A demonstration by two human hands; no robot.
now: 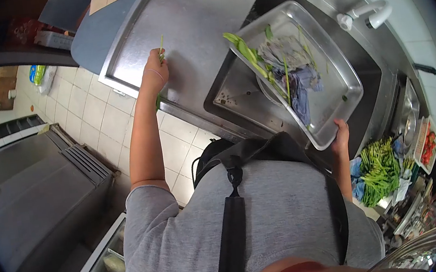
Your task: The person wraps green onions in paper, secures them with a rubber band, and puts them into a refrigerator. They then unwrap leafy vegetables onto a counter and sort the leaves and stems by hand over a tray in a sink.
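Observation:
My left hand (156, 69) is closed around a thin green stem (161, 47) above the steel counter (183, 16), close to its front edge. At the near right corner, my right hand (340, 135) grips a rectangular metal tray (352, 80). The tray is tilted over the sink (219, 95). Inside it lie green vegetable scraps (243, 50) along one side, a wet, crumpled greyish sheet (286, 50) and a bluish-purple crumpled piece (306, 85). Some stems and leaves hang over the tray's lower edge.
A white faucet (365, 14) rises behind the sink. To the right are a heap of green vegetables (380, 171) and a basket of red produce (428, 147). Left, beyond the tiled floor (88, 108), stands a grey metal cabinet (31, 195).

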